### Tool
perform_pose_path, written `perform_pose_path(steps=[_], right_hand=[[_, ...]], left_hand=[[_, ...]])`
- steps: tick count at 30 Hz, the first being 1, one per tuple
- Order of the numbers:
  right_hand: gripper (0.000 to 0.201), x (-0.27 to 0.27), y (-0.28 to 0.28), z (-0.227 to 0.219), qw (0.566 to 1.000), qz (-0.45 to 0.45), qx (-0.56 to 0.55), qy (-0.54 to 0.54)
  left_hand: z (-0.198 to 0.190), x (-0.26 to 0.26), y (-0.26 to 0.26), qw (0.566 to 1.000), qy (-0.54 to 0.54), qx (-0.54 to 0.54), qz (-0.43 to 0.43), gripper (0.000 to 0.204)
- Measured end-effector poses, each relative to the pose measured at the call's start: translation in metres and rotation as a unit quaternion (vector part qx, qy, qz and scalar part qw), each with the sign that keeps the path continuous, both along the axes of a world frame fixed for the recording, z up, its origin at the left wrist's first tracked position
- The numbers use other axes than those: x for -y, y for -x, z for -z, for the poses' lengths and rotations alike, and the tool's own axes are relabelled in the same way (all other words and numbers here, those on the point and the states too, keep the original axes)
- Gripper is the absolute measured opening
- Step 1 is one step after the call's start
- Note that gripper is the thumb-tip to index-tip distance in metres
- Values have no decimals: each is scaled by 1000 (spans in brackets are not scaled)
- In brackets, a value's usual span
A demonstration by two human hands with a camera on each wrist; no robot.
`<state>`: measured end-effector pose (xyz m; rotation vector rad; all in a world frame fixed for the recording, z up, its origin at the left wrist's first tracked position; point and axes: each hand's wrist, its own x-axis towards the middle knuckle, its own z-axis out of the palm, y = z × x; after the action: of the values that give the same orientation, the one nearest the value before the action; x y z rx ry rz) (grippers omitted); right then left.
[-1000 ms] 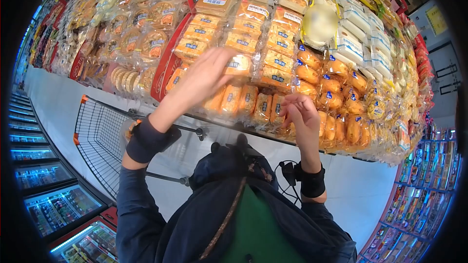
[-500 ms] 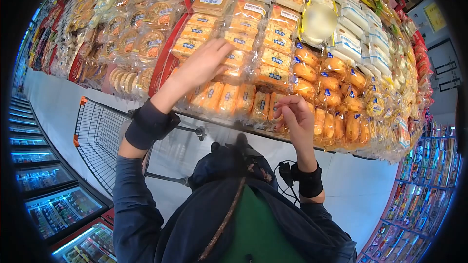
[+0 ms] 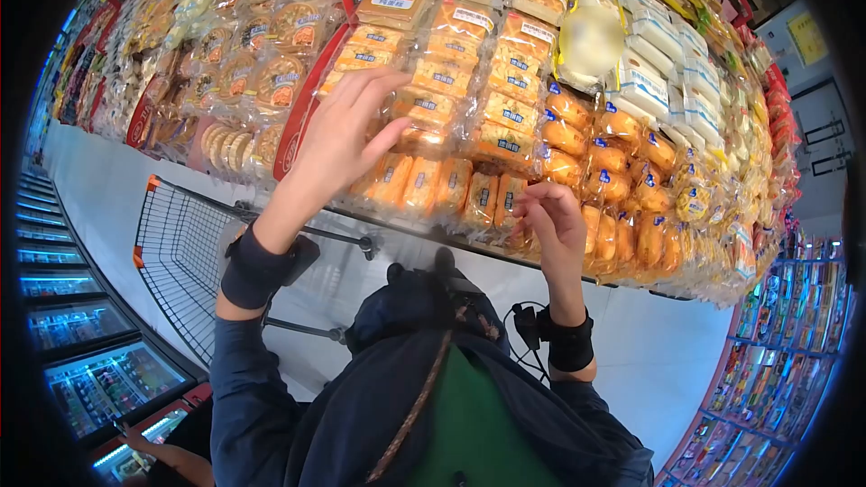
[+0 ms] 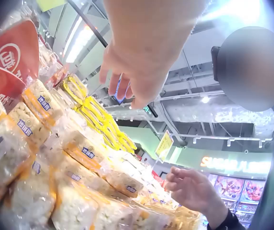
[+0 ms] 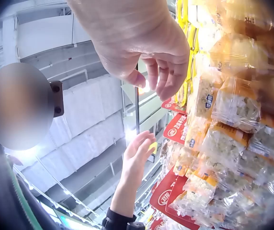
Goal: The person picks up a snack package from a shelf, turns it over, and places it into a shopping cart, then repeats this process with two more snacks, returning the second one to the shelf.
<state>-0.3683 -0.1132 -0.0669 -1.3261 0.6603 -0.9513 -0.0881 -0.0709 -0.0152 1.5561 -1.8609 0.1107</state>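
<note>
L hand [image 3: 338, 144] open, empty, fingers apart, nr clear-wrapped rectangular yellow cakes [image 3: 425, 108]; R hand [image 3: 559, 227] half-open, empty, nr clear-wrapped oblong golden buns [image 3: 606, 236]. No pickup yet.

Right hand [image 5: 139, 40], fingers [image 5: 168, 79] loosely bent, near wrapped pastries [image 5: 235, 108]; left hand [image 5: 137, 153] lower in view.

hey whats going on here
A person stands at a store display heaped with wrapped baked goods. Their left hand is open over the orange-and-white packs, and their right hand, fingers loosely bent, is by the front edge. Neither hand appears to hold anything. A wire shopping cart stands beside the display, on the person's left.
</note>
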Motion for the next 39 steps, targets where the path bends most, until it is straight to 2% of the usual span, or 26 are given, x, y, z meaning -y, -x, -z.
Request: perform_pose_path(steps=[2, 6, 15, 20, 31, 39], right_hand=[[15, -3, 0, -3, 1000, 16, -3, -2], [16, -3, 3, 5, 1000, 17, -8, 23], [15, -13, -19, 6, 998, -41, 12, 36], [17, -21, -35, 9, 995, -89, 18, 35], [17, -51, -48, 15, 996, -89, -17, 1], [15, -76, -49, 25, 995, -96, -40, -7]], left_hand=[[0, -19, 2, 998, 36, -43, -17, 38], [19, -53, 2, 995, 32, -74, -53, 34], [40, -99, -3, 976, -13, -171, -133, 31], [51, -115, -4, 972, -21, -194, -131, 33], [63, -136, -12, 964, -68, -234, -103, 33], [82, -150, -8, 962, -58, -255, -84, 36]])
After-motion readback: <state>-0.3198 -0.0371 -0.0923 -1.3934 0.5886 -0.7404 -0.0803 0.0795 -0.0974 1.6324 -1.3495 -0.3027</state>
